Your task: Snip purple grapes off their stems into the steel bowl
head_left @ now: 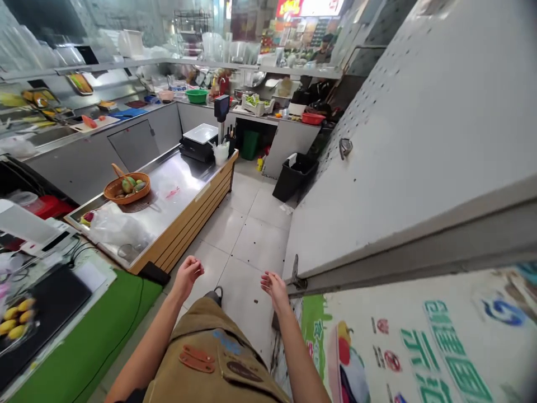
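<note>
My left hand (189,275) hangs in the air over the floor, near the dark corner of the wood-sided counter (197,215). Its fingers are loosely bent and I see nothing in them. On the other side, my right hand (274,288) hovers empty with its fingers partly stretched and apart. It is nearest the metal latch (297,274) at the bottom edge of a large white door or panel (403,151), with no visible contact. Below and between my forearms is the brown apron (210,336) I wear.
A tiled floor (239,238) runs ahead to a black bin (294,176). On the steel-topped counter are a fruit basket (128,193), plastic bags (119,226) and a scale (199,143). A green-covered table (113,330) borders the left. Farther back, a person (323,53) is visible.
</note>
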Demonstrator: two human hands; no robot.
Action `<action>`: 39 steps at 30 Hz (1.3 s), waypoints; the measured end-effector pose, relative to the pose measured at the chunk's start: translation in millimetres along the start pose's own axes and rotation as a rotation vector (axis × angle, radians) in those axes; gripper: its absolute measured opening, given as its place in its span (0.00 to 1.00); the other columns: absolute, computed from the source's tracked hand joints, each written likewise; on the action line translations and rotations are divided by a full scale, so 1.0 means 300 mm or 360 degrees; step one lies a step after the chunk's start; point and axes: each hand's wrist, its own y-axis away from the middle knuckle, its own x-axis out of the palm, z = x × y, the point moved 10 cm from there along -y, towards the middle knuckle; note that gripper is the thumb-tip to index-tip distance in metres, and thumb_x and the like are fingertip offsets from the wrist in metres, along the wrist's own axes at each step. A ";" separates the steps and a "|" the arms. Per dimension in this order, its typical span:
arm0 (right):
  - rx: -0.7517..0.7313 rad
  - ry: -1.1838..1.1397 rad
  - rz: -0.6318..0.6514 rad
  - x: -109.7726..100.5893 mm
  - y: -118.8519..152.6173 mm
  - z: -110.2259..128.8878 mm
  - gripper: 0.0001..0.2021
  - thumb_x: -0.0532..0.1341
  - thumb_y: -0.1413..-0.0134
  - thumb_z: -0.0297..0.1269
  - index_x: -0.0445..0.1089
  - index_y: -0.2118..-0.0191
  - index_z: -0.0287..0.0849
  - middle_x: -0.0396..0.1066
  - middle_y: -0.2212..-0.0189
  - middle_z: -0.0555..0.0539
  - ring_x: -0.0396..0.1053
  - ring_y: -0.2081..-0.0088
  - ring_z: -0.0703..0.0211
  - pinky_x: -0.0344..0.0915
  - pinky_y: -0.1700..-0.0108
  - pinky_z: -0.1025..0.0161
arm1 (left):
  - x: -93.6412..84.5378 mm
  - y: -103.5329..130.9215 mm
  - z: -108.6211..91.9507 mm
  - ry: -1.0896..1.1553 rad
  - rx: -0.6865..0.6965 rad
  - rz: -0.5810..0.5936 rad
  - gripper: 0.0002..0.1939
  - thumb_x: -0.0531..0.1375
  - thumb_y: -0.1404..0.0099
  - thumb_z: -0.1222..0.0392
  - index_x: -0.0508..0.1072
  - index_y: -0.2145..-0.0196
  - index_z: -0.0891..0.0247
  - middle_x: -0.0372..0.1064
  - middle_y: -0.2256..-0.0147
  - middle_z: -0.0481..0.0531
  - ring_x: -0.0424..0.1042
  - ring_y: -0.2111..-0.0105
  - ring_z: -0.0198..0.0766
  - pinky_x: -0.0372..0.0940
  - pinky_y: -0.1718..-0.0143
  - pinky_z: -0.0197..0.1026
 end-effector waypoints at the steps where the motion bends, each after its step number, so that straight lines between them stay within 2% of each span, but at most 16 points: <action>1: 0.0003 -0.0001 0.0016 0.015 -0.061 0.036 0.09 0.71 0.46 0.42 0.75 0.64 0.45 0.80 0.69 0.47 0.77 0.70 0.59 0.74 0.65 0.63 | 0.006 -0.050 0.016 0.0018 -0.0004 -0.0046 0.32 0.81 0.56 0.52 0.62 0.69 0.60 0.69 0.68 0.42 0.73 0.71 0.32 0.69 0.63 0.39; 5: 0.0046 0.0006 0.0081 0.084 -0.316 0.142 0.09 0.70 0.44 0.42 0.76 0.64 0.44 0.81 0.68 0.44 0.78 0.70 0.57 0.75 0.65 0.61 | 0.087 -0.323 0.081 0.0050 -0.0017 -0.0128 0.32 0.81 0.57 0.52 0.62 0.69 0.59 0.69 0.69 0.42 0.72 0.71 0.32 0.68 0.63 0.39; 8: 0.0089 0.0004 0.0070 0.100 -0.515 0.246 0.08 0.72 0.46 0.40 0.77 0.64 0.43 0.81 0.68 0.44 0.77 0.71 0.58 0.73 0.67 0.62 | 0.241 -0.602 0.098 0.0028 -0.0032 -0.0113 0.33 0.81 0.57 0.51 0.61 0.69 0.59 0.68 0.70 0.41 0.71 0.71 0.31 0.67 0.63 0.38; 11: 0.0123 -0.0014 -0.0017 0.077 -0.702 0.407 0.06 0.72 0.46 0.38 0.77 0.65 0.42 0.81 0.69 0.45 0.76 0.72 0.59 0.73 0.68 0.63 | 0.507 -0.904 0.069 0.0001 -0.0038 -0.0003 0.33 0.80 0.56 0.50 0.60 0.69 0.59 0.67 0.70 0.41 0.71 0.71 0.30 0.66 0.63 0.37; 14: 0.0142 -0.0033 -0.0125 0.051 -0.881 0.601 0.05 0.71 0.45 0.37 0.77 0.66 0.42 0.80 0.71 0.45 0.75 0.73 0.60 0.71 0.70 0.64 | 0.854 -1.180 0.001 -0.0030 -0.0029 0.0209 0.31 0.80 0.55 0.51 0.60 0.70 0.60 0.68 0.70 0.42 0.71 0.71 0.31 0.66 0.62 0.38; 17: 0.0147 -0.0063 -0.0202 0.051 -1.068 0.780 0.06 0.71 0.46 0.37 0.76 0.66 0.43 0.79 0.72 0.47 0.74 0.74 0.62 0.70 0.70 0.66 | 1.191 -1.405 -0.077 -0.0078 -0.0015 0.0444 0.29 0.79 0.54 0.54 0.61 0.71 0.60 0.70 0.69 0.44 0.72 0.70 0.32 0.66 0.62 0.40; 19: 0.0155 -0.0100 -0.0229 0.070 -1.197 0.873 0.05 0.71 0.45 0.36 0.75 0.65 0.44 0.79 0.72 0.48 0.75 0.74 0.62 0.71 0.70 0.66 | 1.365 -1.532 -0.112 -0.0117 -0.0013 0.0560 0.27 0.79 0.53 0.54 0.63 0.71 0.60 0.70 0.68 0.45 0.72 0.70 0.33 0.66 0.61 0.41; 21: 0.0190 -0.0133 -0.0238 0.097 -1.329 0.940 0.03 0.69 0.43 0.35 0.75 0.65 0.43 0.79 0.72 0.49 0.75 0.73 0.63 0.71 0.69 0.67 | 1.486 -1.648 -0.120 -0.0155 -0.0016 0.0632 0.27 0.79 0.52 0.53 0.63 0.71 0.60 0.71 0.68 0.46 0.72 0.69 0.34 0.66 0.61 0.41; 22: 0.0217 -0.0142 -0.0235 0.113 -1.397 0.966 0.03 0.68 0.41 0.34 0.75 0.65 0.43 0.79 0.72 0.48 0.75 0.74 0.63 0.71 0.69 0.66 | 1.525 -1.705 -0.112 -0.0169 -0.0019 0.0648 0.27 0.79 0.51 0.53 0.63 0.71 0.60 0.70 0.68 0.46 0.72 0.69 0.34 0.66 0.61 0.41; 24: 0.0280 -0.0142 -0.0223 0.141 -1.546 1.015 0.04 0.66 0.38 0.33 0.75 0.65 0.41 0.78 0.72 0.47 0.75 0.74 0.62 0.71 0.70 0.66 | 1.560 -1.830 -0.074 -0.0176 -0.0033 0.0618 0.28 0.79 0.50 0.52 0.62 0.71 0.60 0.70 0.68 0.46 0.72 0.69 0.33 0.66 0.61 0.40; 27: 0.0362 -0.0105 -0.0213 0.163 -1.816 1.116 0.06 0.64 0.32 0.32 0.75 0.64 0.39 0.77 0.72 0.47 0.73 0.75 0.63 0.69 0.72 0.67 | 1.536 -2.053 0.027 -0.0118 -0.0098 0.0398 0.28 0.79 0.51 0.52 0.63 0.71 0.60 0.71 0.68 0.45 0.72 0.70 0.33 0.66 0.62 0.40; 30: 0.0417 -0.0068 -0.0223 0.162 -2.126 1.300 0.07 0.65 0.27 0.37 0.75 0.56 0.37 0.77 0.65 0.48 0.73 0.71 0.64 0.72 0.68 0.66 | 1.532 -2.286 0.105 -0.0092 -0.0145 0.0158 0.30 0.81 0.55 0.53 0.63 0.71 0.61 0.72 0.68 0.45 0.73 0.70 0.35 0.68 0.63 0.40; 32: 0.0418 -0.0077 -0.0229 0.165 -2.336 1.479 0.12 0.66 0.27 0.42 0.75 0.48 0.38 0.78 0.57 0.46 0.77 0.63 0.60 0.77 0.61 0.61 | 1.574 -2.430 0.096 -0.0114 -0.0129 0.0035 0.31 0.82 0.56 0.53 0.63 0.71 0.61 0.73 0.67 0.45 0.74 0.69 0.34 0.69 0.63 0.39; 35: 0.0357 -0.0121 -0.0215 0.191 -2.633 1.810 0.17 0.66 0.27 0.44 0.74 0.41 0.39 0.76 0.47 0.42 0.78 0.53 0.53 0.79 0.52 0.52 | 1.700 -2.620 -0.003 -0.0138 -0.0054 -0.0071 0.33 0.83 0.56 0.51 0.62 0.70 0.61 0.74 0.66 0.44 0.75 0.67 0.33 0.70 0.60 0.38; 37: 0.0264 -0.0140 -0.0155 0.230 -2.814 2.049 0.17 0.67 0.27 0.44 0.74 0.41 0.39 0.77 0.47 0.42 0.78 0.52 0.53 0.79 0.51 0.52 | 1.796 -2.733 -0.081 -0.0136 -0.0008 -0.0118 0.34 0.83 0.58 0.50 0.63 0.70 0.61 0.75 0.66 0.43 0.76 0.67 0.33 0.70 0.60 0.38; 39: 0.0149 -0.0136 -0.0068 0.287 -2.972 2.279 0.15 0.67 0.27 0.43 0.75 0.45 0.38 0.78 0.51 0.43 0.78 0.56 0.56 0.79 0.55 0.55 | 1.880 -2.835 -0.139 -0.0113 0.0029 -0.0177 0.34 0.83 0.60 0.51 0.63 0.71 0.61 0.75 0.66 0.43 0.76 0.67 0.33 0.71 0.60 0.38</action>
